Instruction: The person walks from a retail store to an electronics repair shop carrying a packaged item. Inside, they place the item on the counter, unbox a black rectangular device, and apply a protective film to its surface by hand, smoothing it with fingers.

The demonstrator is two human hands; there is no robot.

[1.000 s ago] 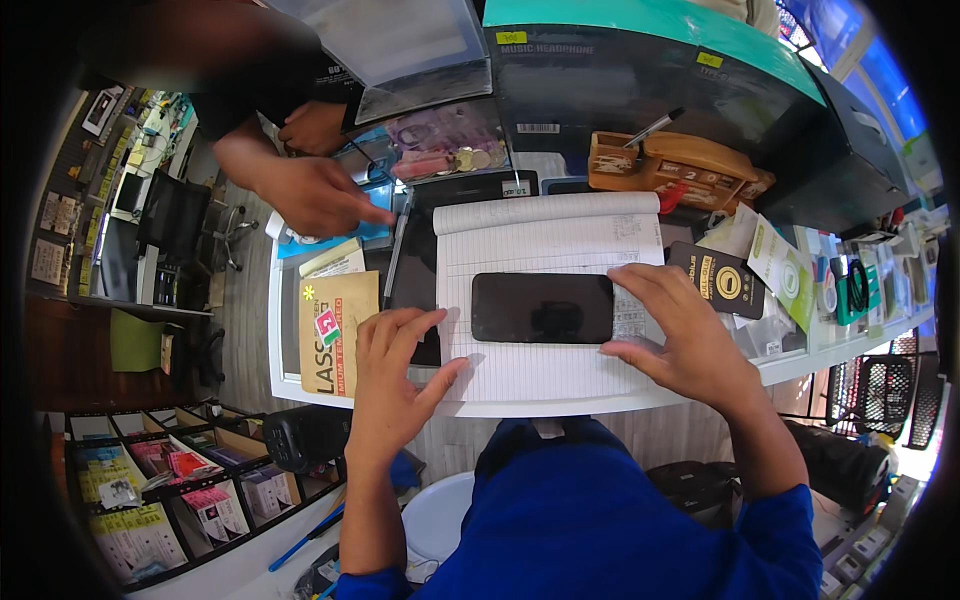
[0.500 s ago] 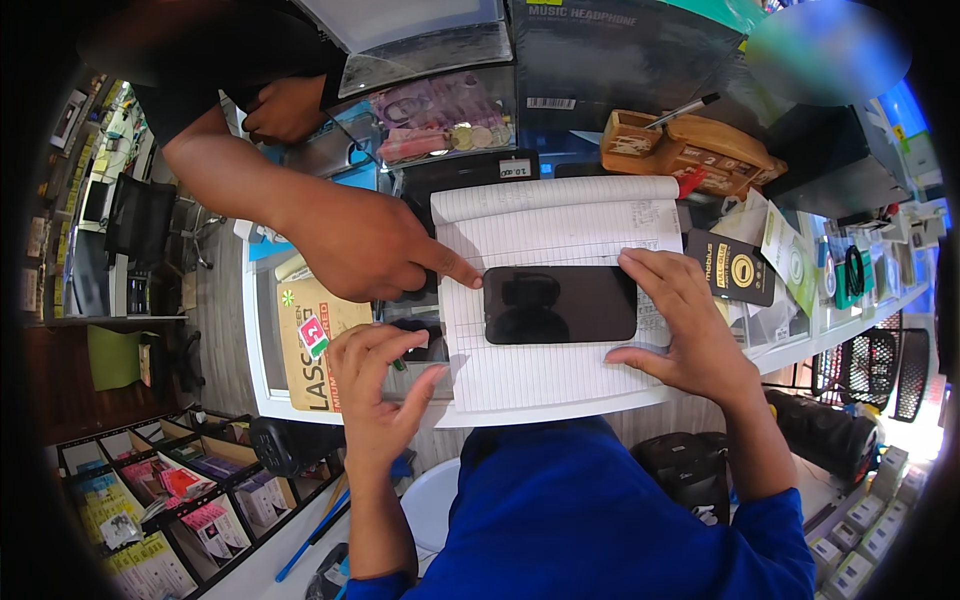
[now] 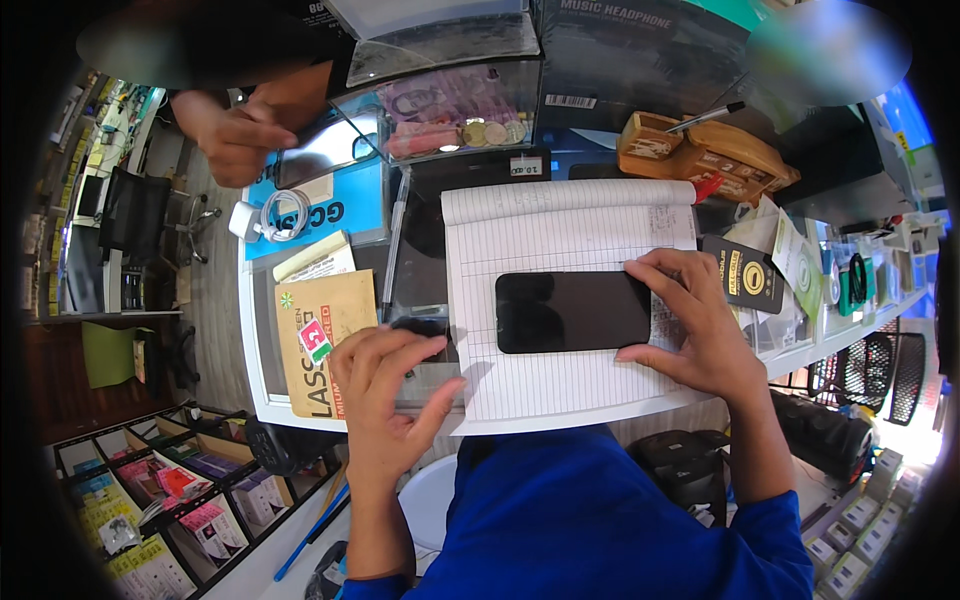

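Note:
A black smartphone [image 3: 573, 313] lies face up with a dark screen on an open, ruled notebook [image 3: 540, 385]. My right hand [image 3: 695, 325] spans the phone's right end, fingers at its far edge and thumb at its near edge. To the left of the notebook, my left hand [image 3: 385, 385] is held open over the counter's near edge, thumb apart from the curved fingers, nothing in it. Beside that hand lies a tan screen-protector envelope [image 3: 330, 335]. A small dark object partly shows behind my left fingers; I cannot make out its kind.
Across the counter, another person's hands [image 3: 240, 135] are near a second phone [image 3: 325, 155]. A clear box with banknotes and coins [image 3: 455, 110] stands behind the notebook. A wooden pen holder [image 3: 700, 155], coiled white cable [image 3: 285, 215] and black-and-yellow package [image 3: 745, 272] lie around.
The other person's pointing hand has withdrawn from the phone's left end to the far left. My hands keep nearly the same pose; the view has shifted slightly.

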